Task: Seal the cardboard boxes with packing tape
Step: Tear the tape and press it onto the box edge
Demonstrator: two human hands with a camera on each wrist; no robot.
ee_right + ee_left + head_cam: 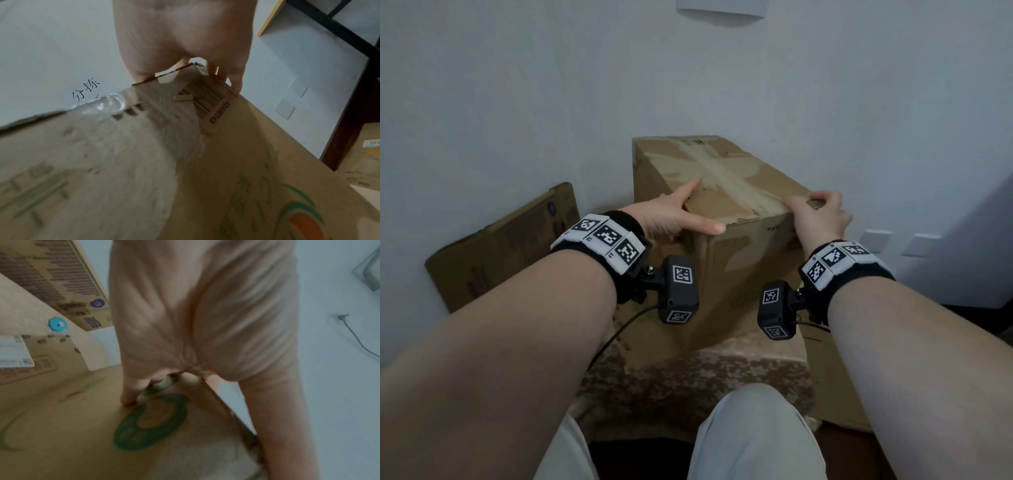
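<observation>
A person sits facing a pale wall, both bare forearms reaching forward to a brown cardboard box (pixel 726 219). All places here are given relative to that box. It stands tilted with 1 corner toward the person, resting on a lower surface covered in a brown speckled pattern (pixel 688 380), just in front of the person's knees. Old clear tape (pixel 732 181) crosses the box's top in 2 worn strips, and the flaps lie shut.

The left hand (pixel 671 216) rests at the near left corner of the box, the index finger stretched straight along the top and the thumb straight along the near edge; its grip is relaxed and clasps nothing. From the left wrist camera, the other fingertips (pixel 128 398) press the box's side beside a round green printed mark (pixel 152 421).

The right hand (pixel 820 214) curls over the box's right top corner, fingers hooked over the edge, gripping the cardboard. The right wrist camera shows a barcode (pixel 207 99) printed just below that corner.

Left of the box, a flattened carton (pixel 500 246) leans against the wall. To the right of the box, 2 wall plates (pixel 893 241) sit low on the wall. Both wrists wear black bands with black-and-white square markers.
</observation>
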